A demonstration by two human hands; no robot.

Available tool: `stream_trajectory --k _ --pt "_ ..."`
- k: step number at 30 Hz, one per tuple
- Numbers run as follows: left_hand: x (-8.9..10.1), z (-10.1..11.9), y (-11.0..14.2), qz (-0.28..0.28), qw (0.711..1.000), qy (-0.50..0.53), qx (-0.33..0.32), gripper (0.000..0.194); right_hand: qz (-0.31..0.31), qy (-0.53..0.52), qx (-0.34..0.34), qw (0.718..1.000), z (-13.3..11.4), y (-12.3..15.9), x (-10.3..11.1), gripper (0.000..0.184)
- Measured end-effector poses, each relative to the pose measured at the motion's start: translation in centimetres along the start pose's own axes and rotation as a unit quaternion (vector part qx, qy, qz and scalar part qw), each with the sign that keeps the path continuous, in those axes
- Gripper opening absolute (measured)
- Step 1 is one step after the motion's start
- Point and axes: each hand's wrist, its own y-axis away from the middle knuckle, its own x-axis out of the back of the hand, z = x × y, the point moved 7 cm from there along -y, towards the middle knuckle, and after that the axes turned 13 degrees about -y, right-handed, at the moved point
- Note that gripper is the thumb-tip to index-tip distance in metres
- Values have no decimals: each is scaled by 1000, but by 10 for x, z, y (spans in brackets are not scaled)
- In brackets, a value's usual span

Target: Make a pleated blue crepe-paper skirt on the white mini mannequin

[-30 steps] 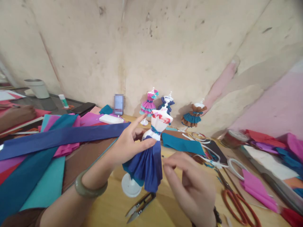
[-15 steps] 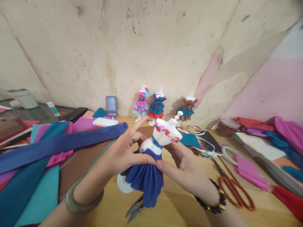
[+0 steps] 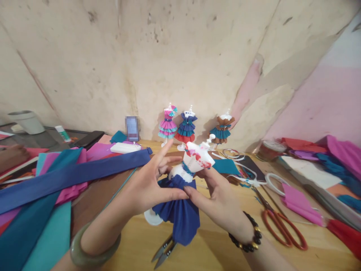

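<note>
A small white dress-form mannequin (image 3: 197, 156) with red stains and a teal band round its waist tilts to the right in front of me. Pleated dark blue crepe paper (image 3: 184, 220) wraps its hips like a skirt. My left hand (image 3: 153, 180) presses its thumb on the top of this skirt, its index finger stretched up and other fingers partly hidden behind the form. From the other side my right hand (image 3: 218, 192) pins the pleats with its thumb, fingers curled behind the torso. Both thumb tips nearly meet. Below the skirt lie thread snips (image 3: 163, 253).
Orange-handled scissors (image 3: 282, 224) lie at the right, near a pink paper roll (image 3: 301, 203). Three dressed mini mannequins, one in pink (image 3: 168, 124), stand along the wall. Blue and teal paper strips (image 3: 84, 167) cover the left. Another person's hand (image 3: 12, 156) shows at the left edge.
The mannequin and skirt have shifted slightly right, and the skirt front has swung and spread to the right. My left fingers have opened a little behind the form.
</note>
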Motion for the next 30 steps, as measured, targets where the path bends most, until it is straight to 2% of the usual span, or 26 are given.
stream_trajectory --k 3,6,10,14,21,26,28,30 --pt "2 0 -1 22 1000 -10 5 114 -14 -3 1 1000 0 0 -1 24" --pt "3 0 -3 25 1000 -7 -2 116 -51 6 15 999 -1 -1 0 27" --pt "3 -4 -3 1 1000 -12 -3 117 -121 21 24 992 -1 -3 2 18" --pt "5 -6 -2 -10 999 -41 -12 116 -130 10 19 991 3 -7 7 9" --pt "7 2 1 -28 993 -104 -37 108 -189 -50 -112 974 22 -4 2 8" --pt "5 9 5 -72 986 -138 -58 104 -269 -110 -199 936 32 7 -15 17" --pt "7 11 6 -75 985 -144 -61 102 -279 -143 -221 924 36 11 -20 21" --pt "9 12 6 -72 986 -139 -64 100 -260 -174 -215 925 37 10 -21 24"
